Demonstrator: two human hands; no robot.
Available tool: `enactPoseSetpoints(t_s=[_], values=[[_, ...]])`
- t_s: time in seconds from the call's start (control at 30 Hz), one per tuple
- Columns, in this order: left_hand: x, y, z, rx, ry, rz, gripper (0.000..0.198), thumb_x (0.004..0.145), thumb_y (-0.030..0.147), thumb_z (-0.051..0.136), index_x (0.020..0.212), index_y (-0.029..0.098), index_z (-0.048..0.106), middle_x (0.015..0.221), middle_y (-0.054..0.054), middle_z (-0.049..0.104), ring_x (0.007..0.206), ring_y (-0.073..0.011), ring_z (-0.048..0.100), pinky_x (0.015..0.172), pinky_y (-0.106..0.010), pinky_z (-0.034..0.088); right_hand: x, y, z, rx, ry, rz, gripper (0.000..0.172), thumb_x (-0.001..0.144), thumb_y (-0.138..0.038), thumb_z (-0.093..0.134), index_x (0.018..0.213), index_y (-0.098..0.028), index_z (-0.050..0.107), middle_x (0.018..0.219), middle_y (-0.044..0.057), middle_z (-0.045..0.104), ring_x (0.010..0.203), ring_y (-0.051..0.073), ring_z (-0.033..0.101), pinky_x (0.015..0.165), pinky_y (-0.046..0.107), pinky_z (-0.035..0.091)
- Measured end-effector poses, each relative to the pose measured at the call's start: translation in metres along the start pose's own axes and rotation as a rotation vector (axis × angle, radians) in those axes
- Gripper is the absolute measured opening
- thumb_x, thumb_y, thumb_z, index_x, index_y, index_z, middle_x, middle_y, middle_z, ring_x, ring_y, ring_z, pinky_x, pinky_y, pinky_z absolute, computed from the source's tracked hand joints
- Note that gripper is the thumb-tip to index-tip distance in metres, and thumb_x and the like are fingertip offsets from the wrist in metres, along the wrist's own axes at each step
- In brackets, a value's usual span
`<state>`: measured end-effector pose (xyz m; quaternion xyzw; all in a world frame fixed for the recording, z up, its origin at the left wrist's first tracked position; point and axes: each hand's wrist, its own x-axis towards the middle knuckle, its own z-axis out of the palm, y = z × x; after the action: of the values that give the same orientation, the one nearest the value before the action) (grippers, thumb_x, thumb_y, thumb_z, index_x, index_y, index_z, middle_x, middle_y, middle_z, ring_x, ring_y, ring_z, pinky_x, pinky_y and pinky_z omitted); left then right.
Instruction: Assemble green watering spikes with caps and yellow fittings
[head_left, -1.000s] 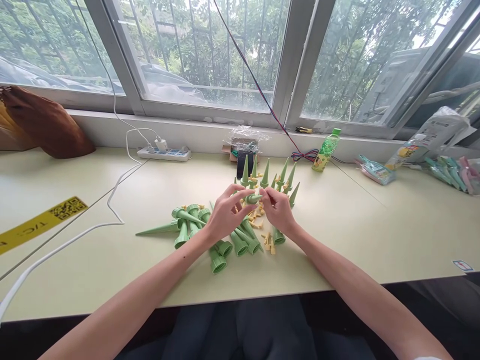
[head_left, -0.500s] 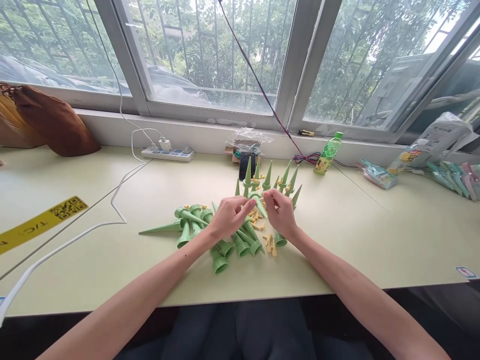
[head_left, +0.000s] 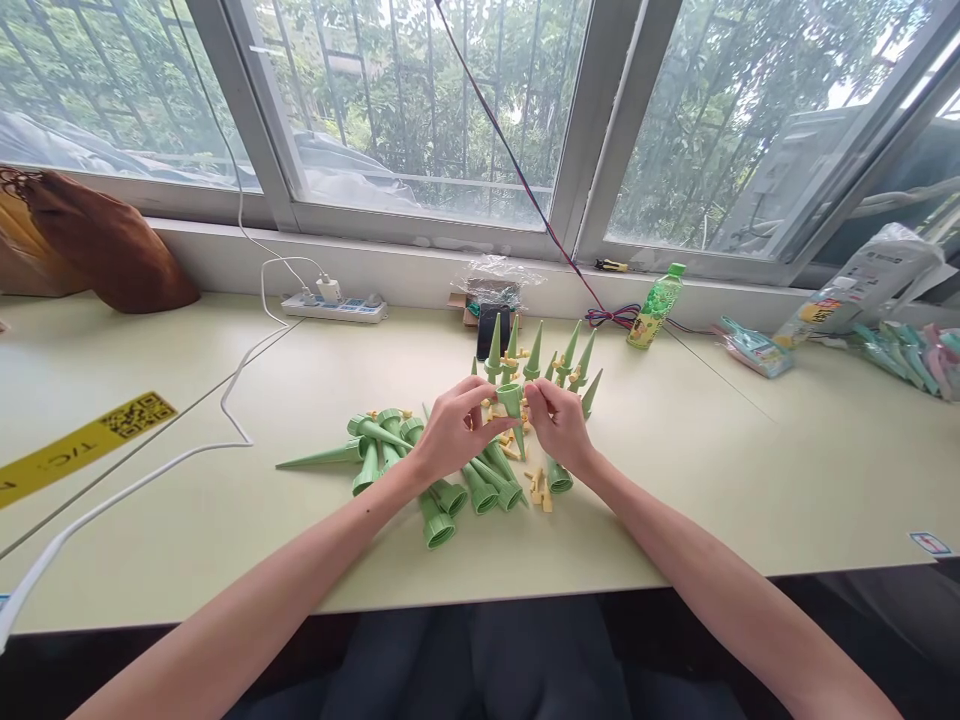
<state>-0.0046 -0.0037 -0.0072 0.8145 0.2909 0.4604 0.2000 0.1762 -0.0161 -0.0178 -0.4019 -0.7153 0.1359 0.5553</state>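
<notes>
A green plastic watering spike [head_left: 511,402] hangs point down between my hands, its wide cup tilted toward me. My left hand [head_left: 459,428] is closed on it, thumb and fingers at its left side. At the cup's right side my right hand [head_left: 559,422] is pinched shut; what its fingertips hold is hidden. Below lie small yellow valves [head_left: 541,490], some partly behind my hands. Several loose green spikes [head_left: 439,522] are piled at my left wrist. Behind my hands, more spikes [head_left: 534,352] stand point up, some with yellow valves fitted.
A black phone [head_left: 493,330] leans on a small box at the back. To its right stands a green drink bottle [head_left: 657,308]. A power strip [head_left: 336,306] with a white cable lies at the back left. Packaged items [head_left: 757,350] lie at the right.
The spike has turned from slanting down to the right to hanging nearly upright, its open cup now showing. My left fingers have shifted on it; my right hand has barely moved.
</notes>
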Motion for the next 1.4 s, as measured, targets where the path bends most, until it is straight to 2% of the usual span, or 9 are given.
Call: enactPoseSetpoints(t_s=[0.2, 0.3, 0.5, 0.6, 0.8, 0.93, 1.17, 1.3, 1.4], values=[[-0.001, -0.007, -0.002, 0.112, 0.063, 0.209, 0.026, 0.091, 0.033, 0.062, 0.113, 0.02, 0.066, 0.1, -0.006, 0.059, 0.049, -0.0018, 0.047, 0.049, -0.018, 0.044, 0.0, -0.002, 0.0, -0.008, -0.017, -0.008, 0.039, 0.099, -0.035, 0.042, 0.063, -0.021, 0.034, 0.054, -0.005, 0.037, 0.049, 0.009, 0.032, 0.048, 0.024, 0.027], [0.0, -0.006, -0.003, 0.166, 0.074, 0.255, 0.025, 0.092, 0.029, 0.06, 0.115, 0.021, 0.065, 0.099, -0.006, 0.058, 0.05, -0.0021, 0.048, 0.049, -0.018, 0.043, 0.0, -0.002, 0.0, -0.026, -0.002, -0.02, 0.04, 0.099, -0.034, 0.041, 0.063, -0.021, 0.033, 0.054, -0.005, 0.036, 0.049, 0.009, 0.031, 0.048, 0.024, 0.027], [0.002, -0.001, 0.0, 0.148, 0.055, 0.054, 0.028, 0.091, 0.034, 0.06, 0.116, 0.02, 0.063, 0.099, -0.005, 0.061, 0.05, -0.0036, 0.049, 0.053, -0.02, 0.047, -0.001, -0.004, 0.001, -0.114, 0.144, -0.067, 0.039, 0.099, -0.033, 0.042, 0.063, -0.021, 0.033, 0.054, -0.006, 0.034, 0.049, 0.009, 0.029, 0.049, 0.024, 0.027], [0.003, 0.002, 0.0, 0.116, 0.057, -0.045, 0.026, 0.095, 0.038, 0.053, 0.102, 0.018, 0.068, 0.092, -0.005, 0.063, 0.059, -0.0077, 0.055, 0.056, -0.02, 0.047, 0.0, -0.003, 0.0, -0.129, 0.194, -0.049, 0.038, 0.099, -0.033, 0.042, 0.064, -0.021, 0.033, 0.053, -0.006, 0.034, 0.048, 0.009, 0.031, 0.049, 0.024, 0.028], [0.004, 0.006, 0.001, -0.085, -0.034, -0.232, 0.057, 0.099, 0.05, 0.036, 0.067, 0.014, 0.066, 0.057, -0.002, 0.059, 0.05, -0.0102, 0.052, 0.052, -0.022, 0.041, 0.001, -0.003, 0.0, -0.166, 0.159, -0.141, 0.036, 0.099, -0.03, 0.042, 0.065, -0.021, 0.036, 0.056, -0.005, 0.037, 0.051, 0.01, 0.032, 0.05, 0.024, 0.029], [0.003, 0.006, 0.001, -0.148, -0.099, -0.269, 0.06, 0.097, 0.054, 0.036, 0.058, 0.014, 0.057, 0.046, 0.001, 0.049, 0.045, -0.0099, 0.046, 0.05, -0.022, 0.037, 0.0, -0.004, 0.0, -0.165, 0.101, -0.204, 0.032, 0.1, -0.029, 0.041, 0.069, -0.02, 0.043, 0.06, -0.003, 0.042, 0.054, 0.011, 0.036, 0.052, 0.024, 0.031], [0.004, 0.011, -0.003, -0.143, -0.14, -0.196, 0.051, 0.096, 0.052, 0.041, 0.064, 0.014, 0.055, 0.055, 0.001, 0.052, 0.053, -0.0101, 0.046, 0.051, -0.021, 0.038, -0.001, -0.003, -0.001, -0.136, 0.078, -0.144, 0.034, 0.1, -0.033, 0.04, 0.068, -0.021, 0.043, 0.059, -0.003, 0.04, 0.054, 0.011, 0.033, 0.053, 0.025, 0.03], [0.004, 0.011, -0.003, -0.156, -0.107, -0.154, 0.039, 0.09, 0.051, 0.054, 0.087, 0.014, 0.065, 0.08, -0.004, 0.061, 0.06, -0.0109, 0.054, 0.049, -0.021, 0.045, 0.0, -0.003, -0.002, -0.111, 0.076, -0.13, 0.037, 0.099, -0.033, 0.04, 0.065, -0.021, 0.037, 0.058, -0.004, 0.035, 0.053, 0.011, 0.031, 0.052, 0.025, 0.028], [0.002, 0.005, -0.001, -0.076, -0.074, -0.024, 0.034, 0.087, 0.045, 0.062, 0.099, 0.014, 0.067, 0.092, -0.007, 0.062, 0.061, -0.0097, 0.057, 0.047, -0.02, 0.047, 0.0, -0.002, -0.001, -0.1, 0.06, -0.129, 0.038, 0.099, -0.031, 0.041, 0.064, -0.021, 0.033, 0.056, -0.005, 0.033, 0.051, 0.01, 0.029, 0.051, 0.025, 0.026]])
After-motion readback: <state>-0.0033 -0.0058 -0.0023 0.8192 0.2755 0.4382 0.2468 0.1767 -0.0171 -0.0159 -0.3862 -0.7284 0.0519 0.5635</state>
